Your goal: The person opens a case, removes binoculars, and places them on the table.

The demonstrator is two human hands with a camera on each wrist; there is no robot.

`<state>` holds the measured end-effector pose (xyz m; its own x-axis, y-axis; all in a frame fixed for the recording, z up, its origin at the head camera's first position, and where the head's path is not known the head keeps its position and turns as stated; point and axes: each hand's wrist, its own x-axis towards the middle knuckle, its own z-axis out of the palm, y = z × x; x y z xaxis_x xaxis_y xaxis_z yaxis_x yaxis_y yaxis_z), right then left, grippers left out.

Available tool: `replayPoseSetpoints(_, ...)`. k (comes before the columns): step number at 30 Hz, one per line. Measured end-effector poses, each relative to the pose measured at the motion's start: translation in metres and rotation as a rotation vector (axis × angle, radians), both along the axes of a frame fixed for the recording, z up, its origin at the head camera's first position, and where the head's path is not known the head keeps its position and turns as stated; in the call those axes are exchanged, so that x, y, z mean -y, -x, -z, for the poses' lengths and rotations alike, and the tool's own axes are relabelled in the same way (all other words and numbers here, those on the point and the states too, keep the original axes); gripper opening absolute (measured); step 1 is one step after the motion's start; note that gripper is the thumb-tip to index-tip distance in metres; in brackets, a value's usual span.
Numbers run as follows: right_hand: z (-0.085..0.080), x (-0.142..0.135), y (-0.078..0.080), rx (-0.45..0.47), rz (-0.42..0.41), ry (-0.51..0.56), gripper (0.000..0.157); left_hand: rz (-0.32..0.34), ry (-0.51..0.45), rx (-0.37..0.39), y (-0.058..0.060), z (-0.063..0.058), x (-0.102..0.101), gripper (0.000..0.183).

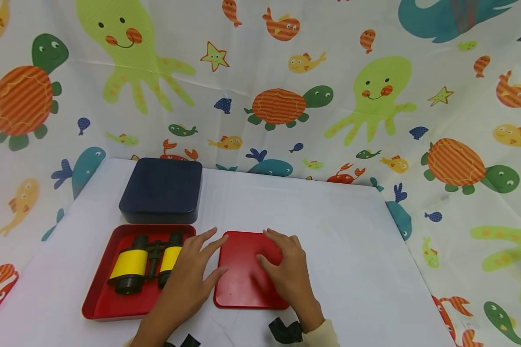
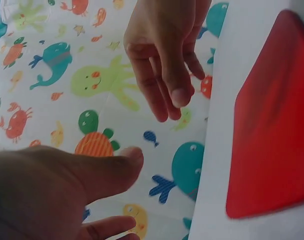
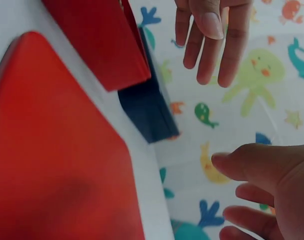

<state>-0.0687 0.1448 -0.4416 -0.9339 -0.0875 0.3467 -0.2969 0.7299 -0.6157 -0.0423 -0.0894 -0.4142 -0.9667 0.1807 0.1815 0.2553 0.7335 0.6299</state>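
A flat red rectangular panel with rounded corners (image 1: 243,284) lies on the white table between and below my two hands. My left hand (image 1: 191,272) hovers over the panel's left side, fingers spread and holding nothing. My right hand (image 1: 290,270) is above its right side, fingers loosely bent, also holding nothing. Both wrist views show the hands facing each other with a gap between them, apart from the red panel (image 2: 277,125). Left of the hands, black and yellow binoculars (image 1: 130,264) lie in a shallow red tray (image 1: 96,294); my left hand and forearm cover part of both.
A dark blue box (image 1: 162,188) stands behind the red tray, near the table's back left edge. Behind the white table (image 1: 351,260) hangs a cloth (image 1: 243,62) printed with sea animals. Black straps (image 1: 284,331) show by the wrists.
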Motion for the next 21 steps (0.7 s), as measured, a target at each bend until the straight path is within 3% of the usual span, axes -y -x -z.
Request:
replayPoseSetpoints(7,-0.010,0.026,0.004,-0.014,-0.111,0.028,0.057,-0.034,0.056,-0.059,0.001,-0.008,0.039,0.075)
replayPoseSetpoints(15,-0.020,0.064,0.005,0.002,-0.211,-0.032,0.061,-0.069,0.064,-0.037,-0.002,-0.006,0.079,0.079)
replayPoseSetpoints(21,-0.020,0.087,0.007,0.069,-0.256,-0.091,0.068,-0.119,0.105,0.010,-0.003,0.002,0.105,0.080)
